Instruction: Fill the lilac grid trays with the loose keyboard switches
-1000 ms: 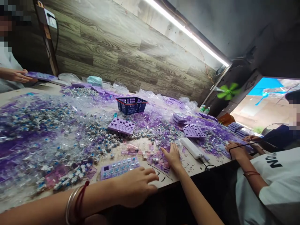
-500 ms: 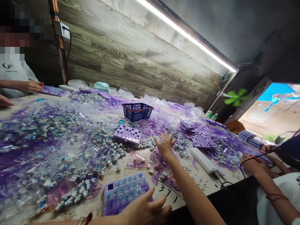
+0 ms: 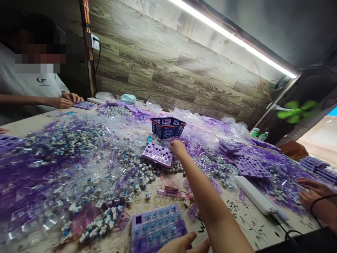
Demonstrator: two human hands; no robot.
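Observation:
My right arm stretches far out over the table, and my right hand [image 3: 179, 147] lies with curled fingers on the right edge of an empty purple grid tray [image 3: 157, 154]. That tray rests on a heap of grey and blue key switches [image 3: 137, 168]. Only the fingers of my left hand [image 3: 181, 246] show at the bottom edge; they are spread, hold nothing, and lie just right of a purple tray filled with blue-topped switches [image 3: 158, 226].
A dark blue basket [image 3: 167, 126] stands beyond the empty tray. Clear and purple plastic bags [image 3: 52, 158] cover the table's left. A white power strip [image 3: 254, 198] lies at the right. One co-worker's hands [image 3: 65, 102] work far left, another's [image 3: 313, 189] at the right edge.
My right hand has reached forward and left from the near switches to the empty grid tray and closed. My left hand slid down almost out of view. The camera has turned left.

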